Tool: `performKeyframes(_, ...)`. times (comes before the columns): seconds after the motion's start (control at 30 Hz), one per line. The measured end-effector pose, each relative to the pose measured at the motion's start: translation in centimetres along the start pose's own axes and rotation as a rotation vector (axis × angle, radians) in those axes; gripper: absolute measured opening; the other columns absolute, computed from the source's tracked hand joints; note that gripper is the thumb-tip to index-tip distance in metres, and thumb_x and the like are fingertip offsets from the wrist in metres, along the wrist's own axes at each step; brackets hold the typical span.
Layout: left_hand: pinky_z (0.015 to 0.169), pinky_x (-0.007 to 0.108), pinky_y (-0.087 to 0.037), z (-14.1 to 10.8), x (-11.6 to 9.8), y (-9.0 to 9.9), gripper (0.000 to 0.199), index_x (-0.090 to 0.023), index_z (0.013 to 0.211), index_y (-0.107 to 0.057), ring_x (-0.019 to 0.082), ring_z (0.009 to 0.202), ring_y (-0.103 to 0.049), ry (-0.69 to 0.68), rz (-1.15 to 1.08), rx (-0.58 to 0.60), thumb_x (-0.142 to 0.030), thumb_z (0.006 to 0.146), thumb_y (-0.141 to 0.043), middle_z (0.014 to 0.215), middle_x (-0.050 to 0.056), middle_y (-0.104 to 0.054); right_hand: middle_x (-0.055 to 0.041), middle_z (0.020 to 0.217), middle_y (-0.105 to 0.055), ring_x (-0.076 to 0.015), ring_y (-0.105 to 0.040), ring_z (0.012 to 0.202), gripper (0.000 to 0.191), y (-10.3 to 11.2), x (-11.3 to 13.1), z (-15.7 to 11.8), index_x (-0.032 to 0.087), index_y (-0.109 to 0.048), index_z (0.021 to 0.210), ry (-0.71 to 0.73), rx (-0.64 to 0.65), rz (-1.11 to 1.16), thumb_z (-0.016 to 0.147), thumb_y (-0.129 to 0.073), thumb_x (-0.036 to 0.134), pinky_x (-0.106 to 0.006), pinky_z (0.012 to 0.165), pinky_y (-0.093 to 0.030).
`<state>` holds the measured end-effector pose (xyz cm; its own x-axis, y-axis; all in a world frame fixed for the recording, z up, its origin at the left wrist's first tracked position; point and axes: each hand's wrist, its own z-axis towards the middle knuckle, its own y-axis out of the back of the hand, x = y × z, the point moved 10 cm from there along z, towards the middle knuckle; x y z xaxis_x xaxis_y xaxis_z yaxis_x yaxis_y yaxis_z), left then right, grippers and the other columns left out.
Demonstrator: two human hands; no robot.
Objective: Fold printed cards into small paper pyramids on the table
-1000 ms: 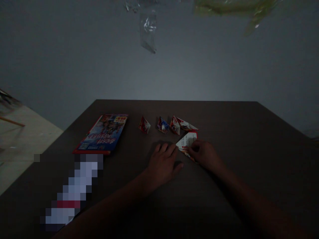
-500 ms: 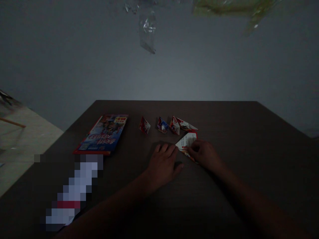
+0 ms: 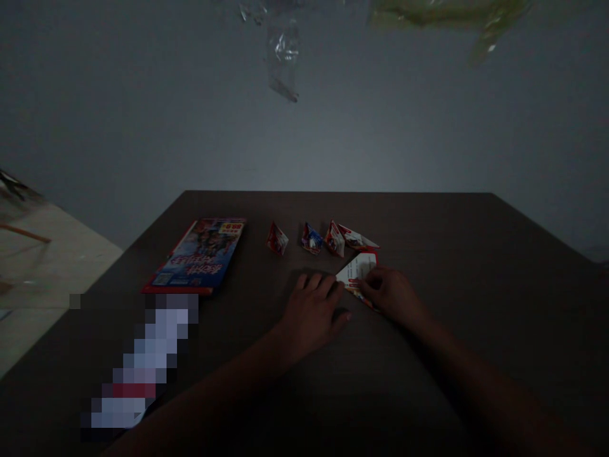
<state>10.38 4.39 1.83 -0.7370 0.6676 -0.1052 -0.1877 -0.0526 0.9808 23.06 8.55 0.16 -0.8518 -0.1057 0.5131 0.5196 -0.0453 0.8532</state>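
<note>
four folded paper shapes (image 3: 311, 239), one magazine (image 3: 197, 256)

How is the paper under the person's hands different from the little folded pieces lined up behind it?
The paper lies nearly flat, pressed by the right hand and touched by the left hand; the folded pieces stand up as small peaked shapes, untouched. The paper looks larger and shows more white. Both carry red print and sit on the dark table.

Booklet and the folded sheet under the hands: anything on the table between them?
Head view: one small folded paper piece lies between the booklet and the sheet, further back; the left hand rests nearer. Otherwise bare table.
</note>
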Motion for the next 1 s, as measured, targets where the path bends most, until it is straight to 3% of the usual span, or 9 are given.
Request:
performKeyframes(0.27, 0.096, 0.046, -0.031, -0.3, -0.4, -0.3, 0.046, -0.029, 0.129, -0.046, 0.028, 0.117, -0.04, -0.025, -0.004, 0.024, -0.05, 0.09, -0.039, 0.133, 0.008, -0.045, -0.0052, 0.068, -0.063, -0.015, -0.057, 0.06, 0.031, -0.1, -0.3, 0.1, 0.016, -0.06, 0.059, -0.002, -0.013, 0.0, 0.081, -0.054, 0.038, -0.026, 0.056, -0.036)
performKeyframes(0.77, 0.096, 0.054, -0.03, -0.8, -1.9, -0.9, 0.049, -0.04, 0.135, -0.039, 0.036, 0.127, -0.032, -0.067, -0.033, 0.053, -0.056, 0.088, -0.039, 0.14, 0.011, -0.037, -0.005, 0.068, -0.063, -0.0148, -0.057, 0.06, 0.024, 0.0, -0.2, 0.0, 0.016, -0.062, 0.062, 0.011, -0.02, 0.01, 0.079, -0.054, 0.031, -0.025, 0.056, -0.038)
performKeyframes(1.0, 0.094, 0.052, -0.032, -0.8, -2.0, -0.9, 0.05, -0.039, 0.133, -0.042, 0.035, 0.124, -0.034, -0.053, -0.049, 0.05, -0.056, 0.087, -0.041, 0.14, 0.008, -0.038, -0.0042, 0.067, -0.062, -0.0138, -0.056, 0.058, 0.026, 0.0, 0.0, 0.0, 0.017, -0.059, 0.058, 0.018, -0.022, 0.003, 0.079, -0.054, 0.03, -0.024, 0.053, -0.037)
